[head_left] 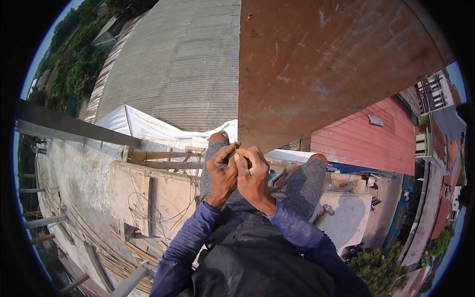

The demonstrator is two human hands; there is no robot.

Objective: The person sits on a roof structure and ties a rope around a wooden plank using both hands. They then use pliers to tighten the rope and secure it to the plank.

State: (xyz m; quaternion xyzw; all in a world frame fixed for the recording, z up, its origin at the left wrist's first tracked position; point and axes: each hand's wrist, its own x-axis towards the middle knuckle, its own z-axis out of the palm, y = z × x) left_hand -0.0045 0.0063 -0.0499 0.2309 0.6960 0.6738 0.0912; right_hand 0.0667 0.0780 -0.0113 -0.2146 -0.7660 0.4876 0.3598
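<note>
My left hand (221,171) and my right hand (252,172) meet in front of me, above my lap. Both are closed, thumbs against bent fingers in a pinch. Between the fingertips is a thin wire (256,138), whose fine strand curves up above the right hand; most of it is hidden by the fingers. Just beyond the hands is the lower edge of a large brown panel (321,64), scuffed and pale in patches. My bent knees in grey shorts lie on either side of the hands.
I am high up, with the ground far below. Bamboo poles (168,155) and a pale board (126,185) with loose wire loops lie to the left. A grey metal beam (74,126) crosses there. Corrugated grey (173,59) and red (366,136) roofs lie beyond. More poles lie lower left.
</note>
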